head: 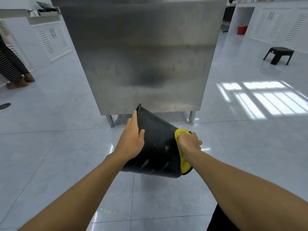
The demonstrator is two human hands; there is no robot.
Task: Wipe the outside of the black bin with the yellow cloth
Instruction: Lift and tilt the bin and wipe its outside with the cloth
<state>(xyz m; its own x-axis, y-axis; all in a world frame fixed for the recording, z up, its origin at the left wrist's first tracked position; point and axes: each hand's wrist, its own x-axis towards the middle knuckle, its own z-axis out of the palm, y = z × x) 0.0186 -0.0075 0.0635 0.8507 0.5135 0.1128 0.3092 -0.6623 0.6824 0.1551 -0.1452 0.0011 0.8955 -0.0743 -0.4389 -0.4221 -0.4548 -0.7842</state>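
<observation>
The black bin is tipped on its side above the tiled floor, its rim pointing to the upper left and its bottom to the right. My left hand holds it by the rim side, fingers along the edge and thumb across the wall. My right hand grips the bunched yellow cloth and presses it against the bin's bottom end. Part of the cloth hangs below my wrist.
A tall stainless steel cabinet on short legs stands right behind the bin. A black stool sits at the far right, white cupboards line both sides, and a person's striped trouser legs are at the far left.
</observation>
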